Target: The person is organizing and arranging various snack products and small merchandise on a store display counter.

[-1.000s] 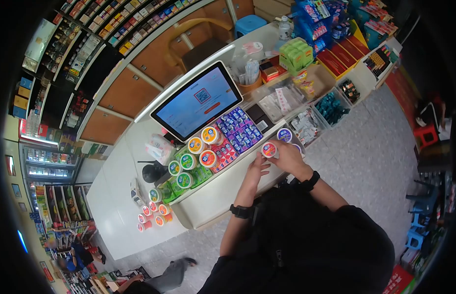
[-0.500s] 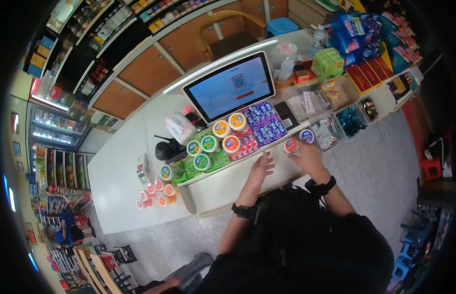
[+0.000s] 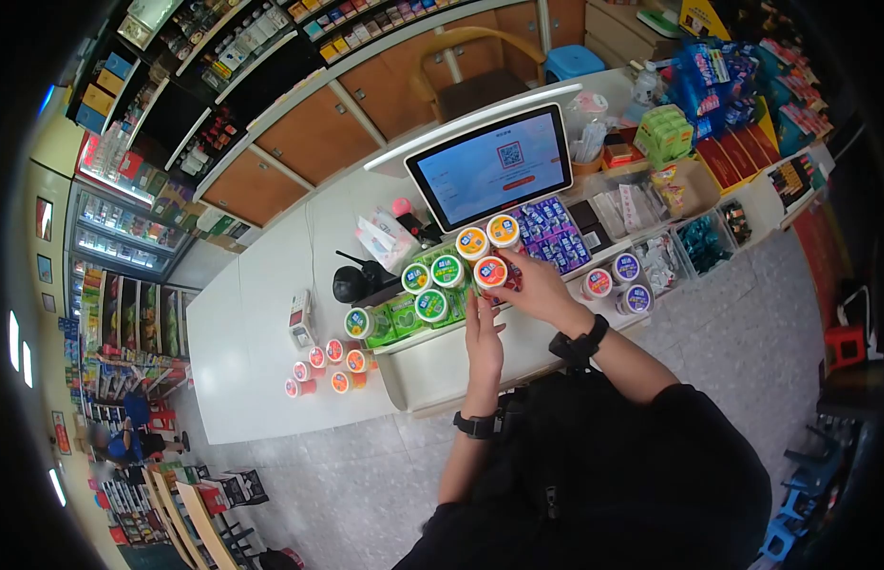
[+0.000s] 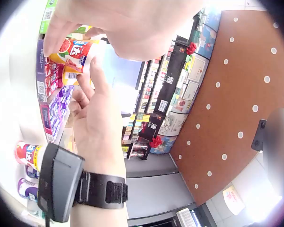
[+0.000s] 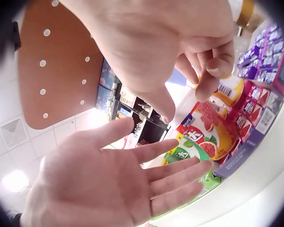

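Note:
My right hand (image 3: pixel 541 290) reaches in from the right at a juice tub with an orange-red lid (image 3: pixel 491 273); thumb and loosely bent fingers lie at its lid's edge. In the right wrist view, the tub's grapefruit label (image 5: pixel 210 135) shows just beyond the fingertips. My left hand (image 3: pixel 484 351) is held with straight fingers just in front of this tub. Behind it stand two tubs with orange lids, one of them the rear tub (image 3: pixel 503 230). Several green-lidded tubs (image 3: pixel 447 271) stand to the left. At the right stand a red-lidded tub (image 3: pixel 597 282) and two purple-lidded tubs (image 3: pixel 626 267).
The tubs stand on and by rows of green, red and purple packs (image 3: pixel 556 233). Behind is a screen (image 3: pixel 489 166) with a QR code. Several small tubs (image 3: pixel 334 351) and a card terminal (image 3: pixel 300 318) are on the counter (image 3: pixel 247 380). Clear bins (image 3: pixel 703 242) line the right.
My right hand has let go of the red-lidded tub beside the purple ones and moved left to the orange-red-lidded tub. My left hand has come up to that tub's front. The view has shifted.

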{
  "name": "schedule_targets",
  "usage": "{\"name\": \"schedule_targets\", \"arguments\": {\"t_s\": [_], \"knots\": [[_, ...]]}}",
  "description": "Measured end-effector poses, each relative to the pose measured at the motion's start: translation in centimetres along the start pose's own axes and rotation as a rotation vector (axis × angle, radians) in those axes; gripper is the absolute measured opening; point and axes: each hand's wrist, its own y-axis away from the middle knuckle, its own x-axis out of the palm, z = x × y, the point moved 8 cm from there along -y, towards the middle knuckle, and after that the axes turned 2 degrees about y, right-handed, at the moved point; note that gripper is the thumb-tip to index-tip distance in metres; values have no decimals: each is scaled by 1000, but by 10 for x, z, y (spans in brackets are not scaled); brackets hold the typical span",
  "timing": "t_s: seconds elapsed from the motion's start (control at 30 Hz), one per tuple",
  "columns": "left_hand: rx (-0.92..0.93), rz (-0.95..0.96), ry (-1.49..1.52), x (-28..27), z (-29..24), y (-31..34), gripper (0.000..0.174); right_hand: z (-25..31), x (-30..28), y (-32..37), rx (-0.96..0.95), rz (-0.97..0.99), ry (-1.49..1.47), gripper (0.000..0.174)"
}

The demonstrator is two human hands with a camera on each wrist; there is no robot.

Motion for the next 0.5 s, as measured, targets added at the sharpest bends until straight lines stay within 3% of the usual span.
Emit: {"name": "schedule_targets", "arguments": {"t_s": [0.13,0.23,0.3,0.43,0.5], "knots": [[11,102,66,7,-14,1,73,8,17,-10,102,141,-117,66],[37,203,30,12,-23,9,76,13,9,-1,110,113,-27,63],[75,281,9,16,-33,15,77,16,-9,5,1,-54,-40,59],[90,399,31,22,-41,27,76,30,-54,30,45,-94,-18,56],[81,570,-1,35,-40,34,75,23,-73,47,155,-66,29,49]]}}
